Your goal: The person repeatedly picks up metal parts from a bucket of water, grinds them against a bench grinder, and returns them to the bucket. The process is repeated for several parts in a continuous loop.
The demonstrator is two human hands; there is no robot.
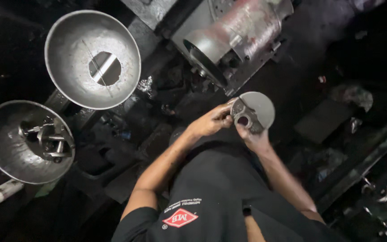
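A round grey metal disc (258,107) with a hole near its middle is held in front of my chest. My right hand (252,136) grips its lower edge from below. My left hand (211,120) pinches the disc's left rim with its fingertips. Just above the disc stands a grey machine (238,36) with a round cylindrical head and a dark opening that faces the disc. Both forearms reach up from my black shirt at the bottom of the view.
Two large metal bowls sit at the left: one (92,58) with a round hole in its bottom, one (25,141) holding metal fittings. A white-handled tool (1,192) lies at the lower left. The surroundings are dark and cluttered, with metal scrap at the right.
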